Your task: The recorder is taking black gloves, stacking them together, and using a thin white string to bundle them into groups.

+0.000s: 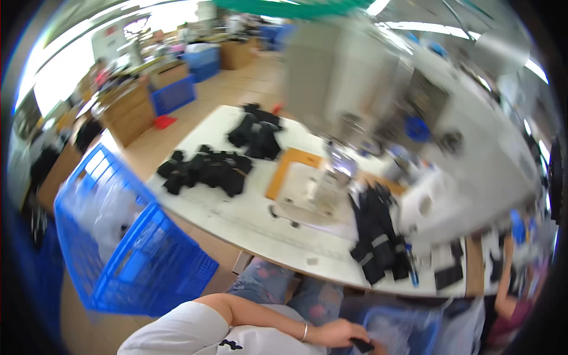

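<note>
My left arm reaches across my lap, a bracelet at the wrist. My left hand (337, 333) is closed on a small black piece (362, 345), probably fabric. Beside it at the lower edge is a blurred bit of skin, probably my right hand (380, 349); its fingers do not show. Both are next to a blue bin (435, 331) lined with clear plastic. On the white table (236, 222) stands a sewing machine (331, 183), blurred. Black fabric pieces lie in a left pile (216, 171), a far pile (257, 133) and a right stack (378, 236).
A large blue crate (148, 260) holding clear plastic bags stands left of the table. Small tools and black pieces (449, 273) lie at the table's right end. A co-worker's arm (506, 278) shows at far right. More workbenches and blue crates (173, 94) stand behind.
</note>
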A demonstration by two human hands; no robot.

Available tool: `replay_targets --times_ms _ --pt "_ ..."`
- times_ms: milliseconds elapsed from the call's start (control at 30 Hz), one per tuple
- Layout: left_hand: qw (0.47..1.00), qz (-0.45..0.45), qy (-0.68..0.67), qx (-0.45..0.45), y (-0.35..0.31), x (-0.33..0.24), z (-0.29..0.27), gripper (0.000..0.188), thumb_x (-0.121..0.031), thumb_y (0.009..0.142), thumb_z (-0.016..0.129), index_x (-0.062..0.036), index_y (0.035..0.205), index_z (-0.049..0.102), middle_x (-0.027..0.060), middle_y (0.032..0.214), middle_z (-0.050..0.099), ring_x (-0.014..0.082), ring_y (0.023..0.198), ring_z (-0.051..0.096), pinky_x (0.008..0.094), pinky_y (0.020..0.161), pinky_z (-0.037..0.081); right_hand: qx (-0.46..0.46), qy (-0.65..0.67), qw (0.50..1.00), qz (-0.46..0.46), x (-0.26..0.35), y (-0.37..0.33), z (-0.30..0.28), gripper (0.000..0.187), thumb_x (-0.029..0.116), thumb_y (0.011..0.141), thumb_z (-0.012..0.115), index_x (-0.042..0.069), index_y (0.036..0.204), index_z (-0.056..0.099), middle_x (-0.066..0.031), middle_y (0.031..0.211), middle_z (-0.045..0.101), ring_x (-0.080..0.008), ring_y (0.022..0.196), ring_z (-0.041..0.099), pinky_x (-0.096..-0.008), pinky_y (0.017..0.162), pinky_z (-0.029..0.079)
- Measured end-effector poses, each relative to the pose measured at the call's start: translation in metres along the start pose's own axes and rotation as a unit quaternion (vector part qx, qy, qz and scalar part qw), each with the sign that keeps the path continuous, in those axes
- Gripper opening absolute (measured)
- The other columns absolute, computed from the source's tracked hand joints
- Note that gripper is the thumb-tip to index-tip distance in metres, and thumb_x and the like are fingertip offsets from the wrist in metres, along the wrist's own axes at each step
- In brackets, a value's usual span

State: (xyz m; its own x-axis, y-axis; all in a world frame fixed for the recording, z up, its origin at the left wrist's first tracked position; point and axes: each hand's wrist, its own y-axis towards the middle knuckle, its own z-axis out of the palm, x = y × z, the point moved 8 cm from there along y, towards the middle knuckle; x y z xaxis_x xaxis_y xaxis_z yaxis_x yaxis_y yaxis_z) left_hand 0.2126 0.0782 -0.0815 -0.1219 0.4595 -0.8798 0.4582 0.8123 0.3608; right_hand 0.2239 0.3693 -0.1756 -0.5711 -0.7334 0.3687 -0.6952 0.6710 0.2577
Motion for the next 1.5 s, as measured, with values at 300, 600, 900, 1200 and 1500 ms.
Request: replay_targets --times_ms 300,600,900,1200,1500 --pt "0.995 0.019 0.021 -0.092 -0.005 -0.007 -0.025 0.030 -0.006 0.072 0.063 -0.0048 0.102 0.066 0.0158 0.098 0.065 0.0363 0.091 0.062 0.0446 0.079 0.050 0.015 0.183 0.950 -0.253 0.118 0.129 -0.082 0.042 0.022 0.094 0.049 0.004 0.131 0.053 -0.0140 0.134 0.054 -0.0290 0.125 0.050 -0.0403 0.104 0.040" --pt "0.981 -0.154 -0.062 -0.097 0.007 0.077 -0.004 0.034 -0.018 0.088 0.064 -0.0043 0.119 0.061 0.0201 0.108 0.065 0.0366 0.095 0.063 0.0418 0.084 0.050 -0.017 0.376 0.886 -0.272 0.129 0.086 -0.159 0.044 0.024 0.095 0.050 0.004 0.133 0.051 -0.0119 0.136 0.053 -0.0276 0.126 0.050 -0.0403 0.104 0.040" --pt "0.985 -0.142 -0.096 -0.035 0.035 0.117 0.050 0.031 -0.012 0.083 0.061 -0.0010 0.113 0.061 0.0233 0.089 0.068 0.0404 0.081 0.066 0.0478 0.076 0.052 -0.124 0.550 0.805 -0.187 0.091 -0.060 -0.228 0.046 0.026 0.095 0.050 0.004 0.135 0.050 -0.0098 0.138 0.052 -0.0261 0.127 0.049 -0.0404 0.104 0.041" --pt "0.953 -0.303 0.018 -0.016 0.019 0.146 0.045 0.021 -0.013 0.085 0.058 0.0017 0.099 0.064 0.0259 0.097 0.065 0.0452 0.088 0.063 0.0511 0.082 0.050 -0.308 0.657 0.675 -0.133 0.098 -0.227 -0.304 0.048 0.029 0.096 0.050 0.004 0.137 0.048 -0.0076 0.140 0.051 -0.0247 0.129 0.048 -0.0405 0.104 0.041" --pt "0.942 -0.305 -0.037 -0.135 -0.045 0.008 -0.103 0.025 -0.014 0.092 0.062 0.0009 0.112 0.062 0.0165 0.090 0.066 0.0270 0.074 0.066 0.0371 0.066 0.052 -0.198 0.727 0.640 0.149 0.170 -0.125 -0.142 0.061 0.045 0.098 0.047 0.003 0.142 0.040 -0.0099 0.140 0.050 -0.0284 0.130 0.047 -0.0472 0.110 0.035"
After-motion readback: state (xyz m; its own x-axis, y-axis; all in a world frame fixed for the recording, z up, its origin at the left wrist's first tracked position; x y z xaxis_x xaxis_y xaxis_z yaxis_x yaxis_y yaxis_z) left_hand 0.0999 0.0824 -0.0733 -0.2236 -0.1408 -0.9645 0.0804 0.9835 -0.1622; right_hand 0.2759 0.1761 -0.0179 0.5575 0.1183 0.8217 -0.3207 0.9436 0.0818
